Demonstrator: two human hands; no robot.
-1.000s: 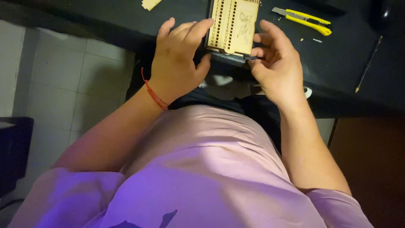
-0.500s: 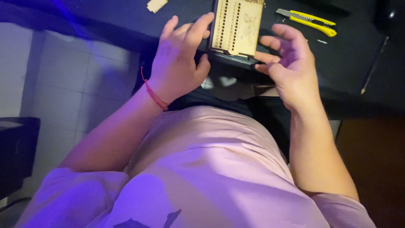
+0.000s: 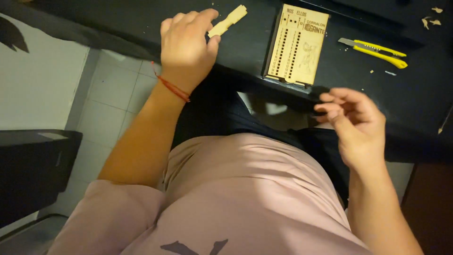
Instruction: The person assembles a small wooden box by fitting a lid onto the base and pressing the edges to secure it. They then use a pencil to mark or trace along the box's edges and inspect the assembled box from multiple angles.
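Black desk (image 3: 141, 19): left hand (image 3: 186, 47) touches pale wooden strip (image 3: 229, 20).

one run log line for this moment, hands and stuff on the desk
left hand: touching wood piece | right hand: empty, off desk | wood sheet: flat, untouched | yellow knife: right of sheet

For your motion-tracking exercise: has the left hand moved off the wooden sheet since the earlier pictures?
Yes. The left hand has gone leftward off the wooden sheet to a small wooden piece on the black table.
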